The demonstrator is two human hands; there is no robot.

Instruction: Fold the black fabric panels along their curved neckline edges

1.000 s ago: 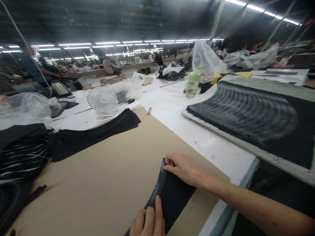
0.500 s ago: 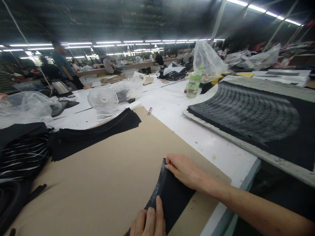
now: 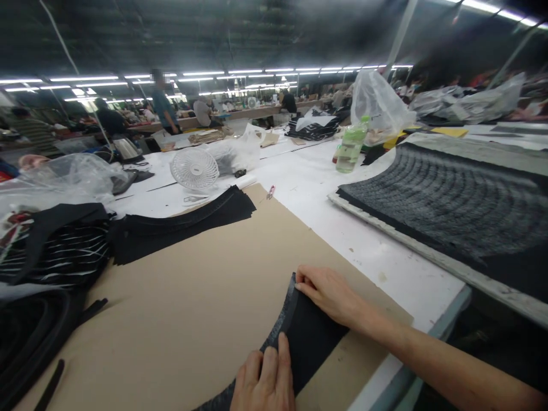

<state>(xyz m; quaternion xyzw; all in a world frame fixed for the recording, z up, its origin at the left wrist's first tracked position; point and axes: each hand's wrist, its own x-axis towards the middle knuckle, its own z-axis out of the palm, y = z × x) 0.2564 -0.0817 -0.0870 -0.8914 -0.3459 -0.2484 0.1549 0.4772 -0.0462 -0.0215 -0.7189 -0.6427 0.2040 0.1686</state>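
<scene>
A black fabric piece (image 3: 314, 331) lies on the brown board, with a narrow black strip along its curved left edge. Beside the strip runs a speckled grey margin (image 3: 280, 322). At the far corner of the piece, my right hand (image 3: 331, 294) is closed, thumb and forefinger pinching the strip's end. Nearer to me, my left hand (image 3: 265, 377) rests on the strip, its index finger stretched along it and the other fingers partly bent. It presses from above and grips nothing visible. Part of the piece's near end is hidden under this hand.
A brown board (image 3: 180, 308) covers the near table. Stacked black pieces (image 3: 184, 222), a coiled black strip (image 3: 29, 337) and a white fan (image 3: 194, 169) are left. Small pink-handled snips (image 3: 270, 192) lie beyond. A bottle (image 3: 351, 148) and speckled black sheets (image 3: 449, 200) are right.
The view has swung slightly left, so the scene sits further right. My left hand stays pressed on the strip and my right hand keeps its pinch at the far corner.
</scene>
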